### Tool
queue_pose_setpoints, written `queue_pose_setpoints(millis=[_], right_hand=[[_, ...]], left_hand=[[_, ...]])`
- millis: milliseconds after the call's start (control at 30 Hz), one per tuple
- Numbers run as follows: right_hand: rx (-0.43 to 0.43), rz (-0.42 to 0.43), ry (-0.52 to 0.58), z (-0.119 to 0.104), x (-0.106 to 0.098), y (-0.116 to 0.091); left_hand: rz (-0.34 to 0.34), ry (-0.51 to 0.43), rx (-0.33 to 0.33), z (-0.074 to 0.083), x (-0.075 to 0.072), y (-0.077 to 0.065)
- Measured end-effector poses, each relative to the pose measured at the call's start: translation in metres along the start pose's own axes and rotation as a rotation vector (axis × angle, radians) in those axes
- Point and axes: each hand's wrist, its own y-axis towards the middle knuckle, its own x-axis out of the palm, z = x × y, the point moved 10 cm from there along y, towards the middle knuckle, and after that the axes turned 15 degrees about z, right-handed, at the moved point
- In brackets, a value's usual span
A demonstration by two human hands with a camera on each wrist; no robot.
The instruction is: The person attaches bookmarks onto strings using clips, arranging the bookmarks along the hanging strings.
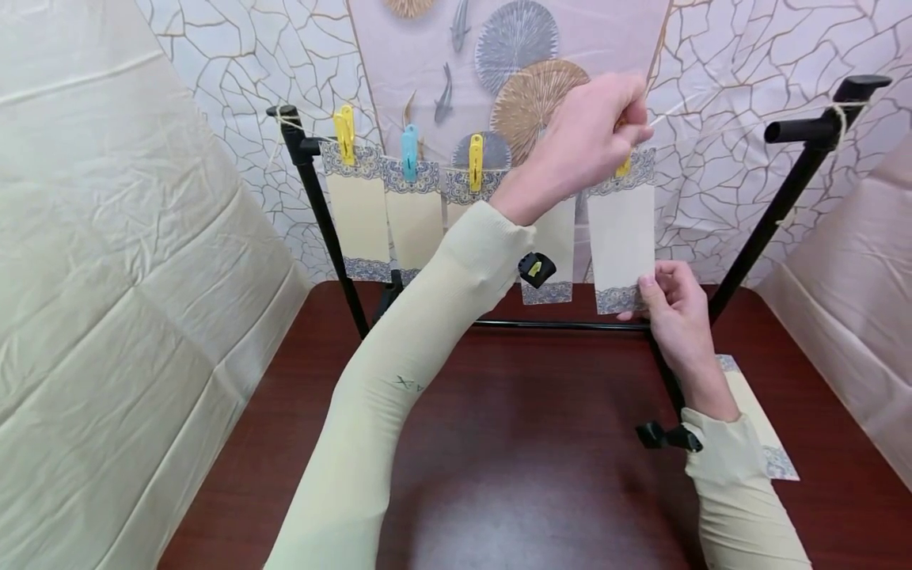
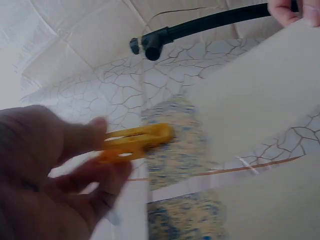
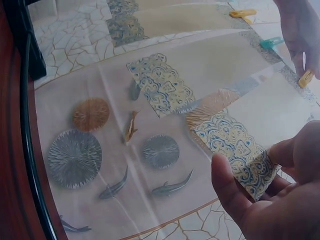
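Note:
My left hand [image 1: 580,134] is raised at the string, pinching a yellow clothespin [image 2: 140,140] between thumb and fingers. The clothespin sits over the patterned top border of a cream card [image 1: 621,237], which hangs down from the line. Lower down, my right hand [image 1: 680,317] holds the card's bottom corner, thumb in front and fingers behind, on the blue floral border [image 3: 235,150]. Left of it hangs another card [image 1: 554,245], its top hidden behind my left arm.
Further left hang several cards under a yellow clothespin [image 1: 345,134], a blue clothespin [image 1: 409,153] and another yellow clothespin [image 1: 476,162]. A black frame [image 1: 773,198] carries the string above the dark red table [image 1: 527,427]. One loose card [image 1: 758,416] lies at the right, partly behind my right forearm.

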Motion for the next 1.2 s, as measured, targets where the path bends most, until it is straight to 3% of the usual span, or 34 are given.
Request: queue_pose_setpoints(millis=[167,333,533,700,933,1200], right_hand=[[0.008,0.008,0.008,0.004,-0.001,-0.002],[0.013,0.005,-0.005,0.005,-0.001,-0.002],[0.022,-0.014,-0.076,0.011,-0.008,-0.003],[0.025,-0.040,-0.127,0.014,-0.019,-0.003],[0.015,-0.078,-0.226,0.010,-0.041,-0.006],[0.046,-0.080,-0.204,0.007,-0.073,-0.005]], left_hand=[[-0.086,0.041,0.012,0.002,0.003,-0.002],[-0.084,0.059,0.024,0.003,0.001,-0.005],[-0.034,0.085,0.080,0.007,-0.014,-0.011],[0.008,-0.029,0.074,0.005,-0.027,-0.019],[0.120,-0.253,0.142,0.000,-0.050,-0.037],[0.216,-0.387,0.083,-0.028,-0.071,-0.067]])
